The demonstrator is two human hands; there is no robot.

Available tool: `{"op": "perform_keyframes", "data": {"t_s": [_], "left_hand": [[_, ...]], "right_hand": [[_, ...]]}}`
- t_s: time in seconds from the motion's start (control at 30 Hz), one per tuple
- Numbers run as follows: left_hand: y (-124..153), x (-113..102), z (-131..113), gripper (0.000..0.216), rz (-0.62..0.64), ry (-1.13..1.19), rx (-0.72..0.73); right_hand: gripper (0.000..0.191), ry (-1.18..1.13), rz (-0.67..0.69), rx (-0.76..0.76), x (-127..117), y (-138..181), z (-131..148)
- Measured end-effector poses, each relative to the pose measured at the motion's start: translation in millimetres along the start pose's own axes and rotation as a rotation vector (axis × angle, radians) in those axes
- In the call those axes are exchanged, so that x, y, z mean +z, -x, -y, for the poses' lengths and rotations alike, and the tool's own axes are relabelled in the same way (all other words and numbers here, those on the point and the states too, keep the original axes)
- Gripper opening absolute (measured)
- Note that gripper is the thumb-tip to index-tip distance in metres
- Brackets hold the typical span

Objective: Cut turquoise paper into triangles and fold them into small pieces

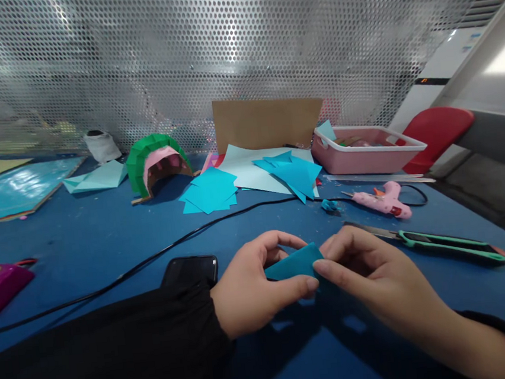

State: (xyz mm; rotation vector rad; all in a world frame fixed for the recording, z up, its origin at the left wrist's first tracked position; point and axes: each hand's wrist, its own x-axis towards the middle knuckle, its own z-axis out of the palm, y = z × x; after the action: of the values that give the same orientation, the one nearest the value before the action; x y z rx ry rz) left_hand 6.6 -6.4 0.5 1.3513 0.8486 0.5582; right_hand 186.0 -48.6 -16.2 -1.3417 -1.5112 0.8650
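A small folded piece of blue paper [294,263] is held between both hands, just above the blue table. My left hand [261,284] grips its left side and lower edge, with the thumb along the front. At the right end, my right hand [367,268] pinches the paper's corner between thumb and fingers. The fingertips behind the paper are partly hidden. Beyond the hands lie a stack of blue paper squares [210,192] and a few blue folded sheets [293,173] on white paper [245,166].
A black phone [191,270] lies by my left wrist, and a green utility knife [450,246] beside my right hand. A black cable [172,245] crosses the table [82,230]. Farther back are a pink glue gun [383,201], a pink basket [365,158] and a green paper dome [153,157].
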Motion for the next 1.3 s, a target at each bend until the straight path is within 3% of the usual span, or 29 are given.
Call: {"op": "perform_keyframes", "data": {"t_s": [0.17,0.37,0.63,0.83,1.13,1.3], "left_hand": [[0.5,0.7,-1.8,0.033,-0.036,-0.008,-0.005],[-0.2,1.4,-1.2,0.039,-0.164,0.01,-0.02],[-1.3,1.2,3.4,0.041,-0.103,-0.031,-0.01],[-3.4,1.9,7.7,0.031,-0.154,0.061,0.103],[-4.3,3.3,5.4,0.028,-0.195,0.128,0.036],[-0.4,4.2,4.7,0.025,-0.129,0.075,0.18]], "right_hand": [[0.026,-0.064,-0.01,0.043,0.0,-1.6,-1.2],[0.035,-0.13,0.032,0.096,0.4,-3.4,-3.9],[0.031,-0.195,0.053,0.203,0.1,-3.7,-3.9],[0.029,-0.262,0.03,0.23,-1.5,-5.0,-4.9],[0.026,-0.463,0.01,0.261,-2.2,-8.4,-7.5],[0.027,-0.429,0.04,0.237,-2.3,-8.6,-7.7]]}}
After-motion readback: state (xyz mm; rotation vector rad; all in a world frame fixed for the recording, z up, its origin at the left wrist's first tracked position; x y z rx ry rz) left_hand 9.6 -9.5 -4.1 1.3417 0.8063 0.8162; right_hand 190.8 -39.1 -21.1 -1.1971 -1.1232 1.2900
